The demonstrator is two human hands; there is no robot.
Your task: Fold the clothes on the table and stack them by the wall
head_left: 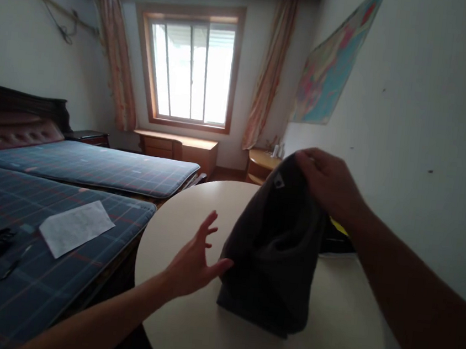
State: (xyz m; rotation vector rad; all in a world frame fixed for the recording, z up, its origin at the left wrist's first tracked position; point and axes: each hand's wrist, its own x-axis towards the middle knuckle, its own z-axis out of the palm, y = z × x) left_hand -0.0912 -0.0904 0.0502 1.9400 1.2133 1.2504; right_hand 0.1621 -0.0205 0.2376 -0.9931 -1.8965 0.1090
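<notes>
A dark grey cloth item (276, 240) with a small pale label near its top hangs over the round white table (183, 208), its lower edge at about the tabletop. Whether it is a garment or a bag I cannot tell. My right hand (328, 179) pinches its upper end between thumb and fingers. On the cloth's left side, my left hand (192, 262) is open with fingers spread; its thumb tip is at the cloth's edge, perhaps touching. Partly hidden behind the cloth and my right arm lies a black and yellow thing (337, 235).
Left of the table are two beds with plaid mattresses (92, 165); a white sheet of paper (77, 227) and a pen (17, 263) lie on the nearer one. Beyond stand a wooden desk (194, 144) and a corner shelf (262, 158). A wall is close on the right.
</notes>
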